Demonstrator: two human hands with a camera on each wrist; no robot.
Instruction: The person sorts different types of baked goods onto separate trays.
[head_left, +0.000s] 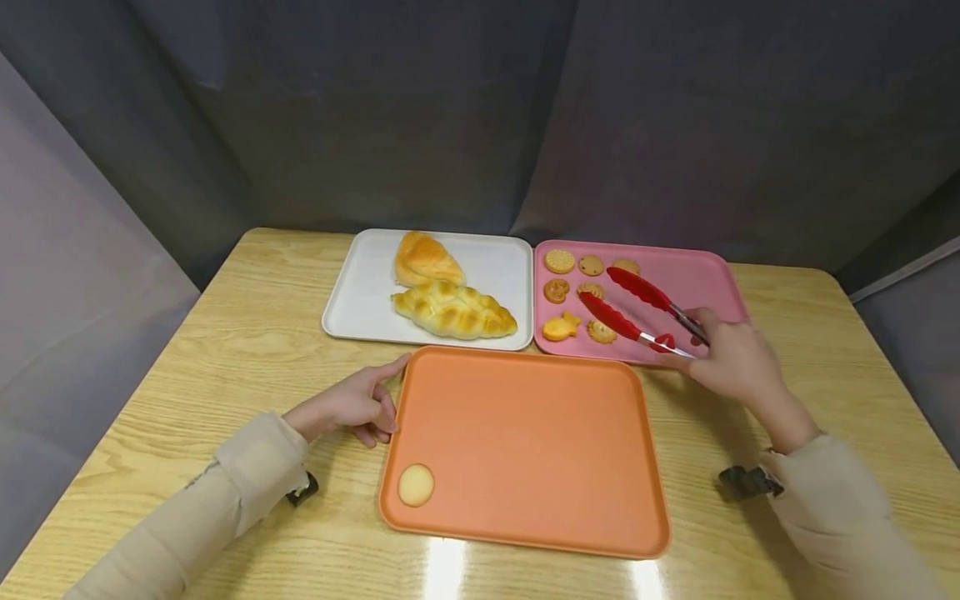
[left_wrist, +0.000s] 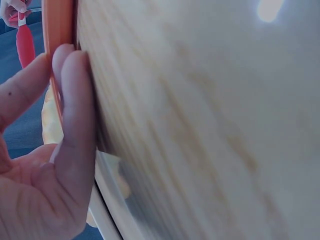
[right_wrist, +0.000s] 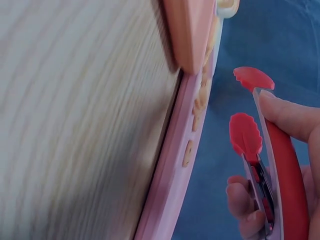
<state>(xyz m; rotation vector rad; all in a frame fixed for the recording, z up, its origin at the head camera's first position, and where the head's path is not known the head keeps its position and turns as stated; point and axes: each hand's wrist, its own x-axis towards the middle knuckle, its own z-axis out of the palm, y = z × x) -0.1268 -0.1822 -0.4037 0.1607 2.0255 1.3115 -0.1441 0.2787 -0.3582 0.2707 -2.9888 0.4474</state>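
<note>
Over the pink tray (head_left: pixel 705 287), my right hand (head_left: pixel 731 358) grips red-tipped metal tongs (head_left: pixel 617 315). Their two arms stand spread, with nothing between the scalloped red heads in the right wrist view, where the tongs (right_wrist: pixel 289 175) hang above tray level. In the head view the heads overlap a ridged cookie (head_left: pixel 590 290) and a round cookie (head_left: pixel 626 266) at the back. My left hand (head_left: pixel 360 404) touches the left rim of the orange tray (head_left: pixel 525 450), index finger stretched toward its far corner. A plain round cookie (head_left: pixel 416 485) lies in that tray's near left corner.
On the pink tray, several more cookies include a pretzel shape (head_left: pixel 557 291) and a fish shape (head_left: pixel 561 326). A white tray (head_left: pixel 360 287) at back left bears a braided loaf (head_left: pixel 453 310) and a rounded bread (head_left: pixel 426 260). A dark curtain (head_left: pixel 390 117) hangs behind the table.
</note>
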